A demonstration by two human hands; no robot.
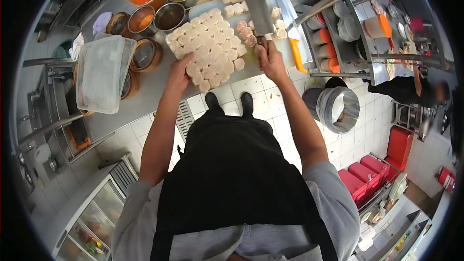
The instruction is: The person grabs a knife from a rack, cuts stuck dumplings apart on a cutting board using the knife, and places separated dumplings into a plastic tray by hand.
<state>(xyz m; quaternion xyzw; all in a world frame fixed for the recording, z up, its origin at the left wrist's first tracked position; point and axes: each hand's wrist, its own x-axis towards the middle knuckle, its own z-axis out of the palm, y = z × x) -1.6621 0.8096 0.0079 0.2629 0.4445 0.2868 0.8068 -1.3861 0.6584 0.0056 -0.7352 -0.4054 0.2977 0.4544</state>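
Observation:
A broad cleaver [257,9] stands out from my right hand [272,60], which is closed round its handle over the front of the cutting board. My left hand [181,70] touches the left front edge of a large slab of pale round pieces [210,48] packed side by side; whether its fingers grip the slab cannot be made out. Pinkish pieces [246,34] lie between the slab and the cleaver. More pale chunks [235,9] sit further back on the board. To the right of my right hand is a yellow-handled tool [297,55].
Metal bowls [169,16] with sauces and garnishes line the back left. A clear plastic container [104,75] and wooden steamers [145,55] stand left. Rails and shelves are at right, above a lined bin [338,110]. Another person [406,89] is at far right.

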